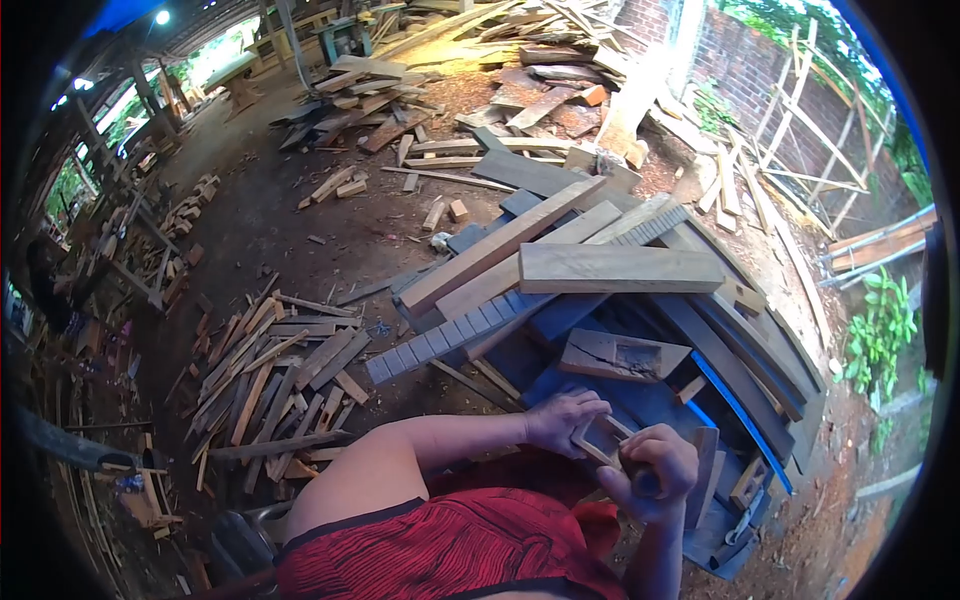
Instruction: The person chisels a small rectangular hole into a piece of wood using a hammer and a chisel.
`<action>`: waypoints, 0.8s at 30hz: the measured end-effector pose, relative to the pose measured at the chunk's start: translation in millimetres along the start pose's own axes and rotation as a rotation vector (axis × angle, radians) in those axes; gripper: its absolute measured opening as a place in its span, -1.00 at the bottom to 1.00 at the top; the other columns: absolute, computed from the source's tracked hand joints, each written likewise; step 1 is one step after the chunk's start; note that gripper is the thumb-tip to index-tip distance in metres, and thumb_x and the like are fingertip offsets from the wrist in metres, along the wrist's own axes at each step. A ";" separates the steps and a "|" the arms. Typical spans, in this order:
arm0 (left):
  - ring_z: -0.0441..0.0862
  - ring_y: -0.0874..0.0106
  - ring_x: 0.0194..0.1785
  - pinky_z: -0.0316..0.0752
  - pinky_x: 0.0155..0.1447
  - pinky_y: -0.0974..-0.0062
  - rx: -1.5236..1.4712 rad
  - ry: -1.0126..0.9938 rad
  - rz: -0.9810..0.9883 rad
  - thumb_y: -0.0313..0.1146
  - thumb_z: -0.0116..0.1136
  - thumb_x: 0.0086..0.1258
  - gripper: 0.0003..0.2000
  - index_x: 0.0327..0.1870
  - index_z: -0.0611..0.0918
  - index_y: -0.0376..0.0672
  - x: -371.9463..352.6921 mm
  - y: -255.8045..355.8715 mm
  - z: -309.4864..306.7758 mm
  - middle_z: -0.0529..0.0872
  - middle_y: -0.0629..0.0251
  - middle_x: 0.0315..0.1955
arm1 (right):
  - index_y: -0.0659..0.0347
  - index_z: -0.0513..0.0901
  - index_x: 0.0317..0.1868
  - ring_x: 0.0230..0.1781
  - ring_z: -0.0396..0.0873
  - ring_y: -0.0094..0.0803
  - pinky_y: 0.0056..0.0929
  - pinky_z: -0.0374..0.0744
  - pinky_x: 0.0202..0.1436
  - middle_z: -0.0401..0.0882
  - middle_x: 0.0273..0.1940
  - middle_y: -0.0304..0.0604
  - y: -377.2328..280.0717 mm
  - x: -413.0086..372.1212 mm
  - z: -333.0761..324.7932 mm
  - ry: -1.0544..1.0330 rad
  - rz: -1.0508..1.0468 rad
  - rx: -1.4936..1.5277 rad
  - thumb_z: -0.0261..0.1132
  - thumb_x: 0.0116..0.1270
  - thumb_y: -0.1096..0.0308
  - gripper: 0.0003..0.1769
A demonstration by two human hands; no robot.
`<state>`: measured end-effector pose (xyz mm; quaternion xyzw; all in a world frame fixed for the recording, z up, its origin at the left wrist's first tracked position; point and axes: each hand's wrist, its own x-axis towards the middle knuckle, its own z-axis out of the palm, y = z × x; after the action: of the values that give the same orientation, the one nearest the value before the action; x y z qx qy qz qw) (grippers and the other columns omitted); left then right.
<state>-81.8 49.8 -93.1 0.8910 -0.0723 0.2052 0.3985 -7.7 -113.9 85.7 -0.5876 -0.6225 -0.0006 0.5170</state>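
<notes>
Frame of wood [603,437], judged light and stiff, is pinched at its rail by the left hand [565,420], with the right hand [655,470] fisted beside it.

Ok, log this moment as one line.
left hand: holds small rectangular wooden frame | right hand: fisted at frame | ahead: weathered wooden plank pile

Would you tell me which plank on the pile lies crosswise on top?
The wide pale plank, lying level across the slanted boards beneath it.
</notes>
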 end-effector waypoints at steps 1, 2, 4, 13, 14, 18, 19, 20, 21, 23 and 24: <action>0.50 0.08 0.08 0.39 0.18 0.19 0.010 -0.003 -0.007 -0.13 0.54 -0.23 -0.19 0.16 0.44 -0.10 0.6 0.0 -0.5 0.52 0.14 -0.04 | 0.26 0.49 -0.40 -0.47 0.63 -0.32 -0.43 0.60 -0.38 0.58 -0.47 -0.09 -0.1 0.1 0.0 -0.017 -0.032 -0.016 0.56 -0.09 0.32 -0.60; 0.50 0.08 0.08 0.39 0.18 0.18 0.022 -0.007 -0.016 -0.13 0.54 -0.22 -0.20 0.16 0.44 -0.10 0.6 0.5 -0.9 0.52 0.13 -0.04 | 0.26 0.48 -0.39 -0.47 0.63 -0.31 -0.42 0.60 -0.39 0.57 -0.47 -0.09 -0.8 -0.1 0.0 -0.035 -0.063 -0.030 0.56 -0.09 0.32 -0.60; 0.50 0.08 0.09 0.39 0.19 0.18 0.002 -0.025 -0.028 -0.13 0.53 -0.22 -0.20 0.16 0.44 -0.10 1.5 1.5 -2.0 0.53 0.13 -0.03 | 0.26 0.48 -0.39 -0.48 0.63 -0.30 -0.40 0.60 -0.40 0.57 -0.47 -0.09 -1.1 -0.3 -0.9 -0.030 -0.071 -0.041 0.56 -0.08 0.30 -0.59; 0.49 0.07 0.10 0.41 0.20 0.18 0.010 -0.029 -0.013 -0.13 0.54 -0.21 -0.18 0.19 0.42 -0.12 0.9 2.0 -2.3 0.51 0.11 0.00 | 0.26 0.48 -0.39 -0.49 0.63 -0.29 -0.42 0.60 -0.41 0.57 -0.48 -0.09 -3.0 -4.0 -3.1 -0.003 -0.070 -0.035 0.56 -0.08 0.32 -0.60; 0.49 0.07 0.10 0.42 0.20 0.18 0.005 -0.035 -0.018 -0.13 0.54 -0.21 -0.18 0.19 0.42 -0.12 1.1 2.4 -2.8 0.51 0.11 0.01 | 0.25 0.48 -0.39 -0.49 0.63 -0.30 -0.42 0.60 -0.41 0.57 -0.48 -0.09 -4.1 -3.7 -3.1 -0.008 -0.072 -0.037 0.56 -0.09 0.33 -0.60; 0.48 0.07 0.11 0.42 0.20 0.18 0.013 -0.030 -0.020 -0.14 0.54 -0.21 -0.18 0.19 0.42 -0.13 0.3 0.7 -1.2 0.51 0.11 0.01 | 0.25 0.48 -0.39 -0.49 0.63 -0.30 -0.42 0.60 -0.42 0.58 -0.47 -0.09 -3.8 -4.7 -2.3 -0.015 -0.084 -0.038 0.57 -0.10 0.33 -0.59; 0.48 0.07 0.11 0.43 0.20 0.18 0.008 -0.035 -0.021 -0.14 0.54 -0.21 -0.18 0.19 0.42 -0.13 0.9 0.1 -1.3 0.51 0.12 0.02 | 0.25 0.48 -0.39 -0.49 0.63 -0.30 -0.42 0.60 -0.42 0.58 -0.47 -0.09 -3.8 -4.8 -1.8 -0.017 -0.084 -0.037 0.57 -0.10 0.33 -0.59; 0.48 0.07 0.11 0.43 0.20 0.18 0.003 -0.041 -0.024 -0.14 0.54 -0.21 -0.18 0.19 0.42 -0.12 0.3 0.3 -1.0 0.51 0.12 0.02 | 0.25 0.48 -0.39 -0.49 0.63 -0.30 -0.42 0.60 -0.42 0.58 -0.47 -0.09 -4.2 -5.3 -1.2 -0.015 -0.090 -0.041 0.57 -0.10 0.32 -0.59; 0.48 0.07 0.11 0.43 0.20 0.18 0.003 -0.040 -0.023 -0.14 0.54 -0.21 -0.18 0.19 0.42 -0.12 0.3 0.3 -0.9 0.51 0.12 0.02 | 0.25 0.48 -0.39 -0.49 0.63 -0.30 -0.43 0.59 -0.42 0.58 -0.47 -0.10 -4.0 -5.1 -1.1 -0.011 -0.099 -0.047 0.57 -0.10 0.32 -0.59; 0.49 0.08 0.10 0.43 0.19 0.18 -0.001 -0.020 -0.013 -0.14 0.54 -0.21 -0.18 0.19 0.42 -0.13 0.1 1.0 -0.8 0.51 0.12 0.01 | 0.24 0.48 -0.39 -0.49 0.63 -0.30 -0.43 0.60 -0.42 0.58 -0.47 -0.10 -3.6 -5.3 -1.2 -0.004 -0.098 -0.046 0.57 -0.10 0.32 -0.59; 0.49 0.08 0.10 0.43 0.19 0.18 0.000 -0.020 -0.012 -0.14 0.54 -0.21 -0.18 0.19 0.42 -0.13 0.2 1.5 -1.2 0.51 0.12 0.01 | 0.24 0.48 -0.39 -0.49 0.63 -0.30 -0.43 0.60 -0.42 0.58 -0.47 -0.10 -3.5 -5.5 -1.2 0.001 -0.098 -0.044 0.57 -0.10 0.32 -0.59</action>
<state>-82.4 49.7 -91.3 0.8934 -0.0708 0.1936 0.3991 -10.7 -119.8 84.8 -0.5675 -0.6502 -0.0397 0.5036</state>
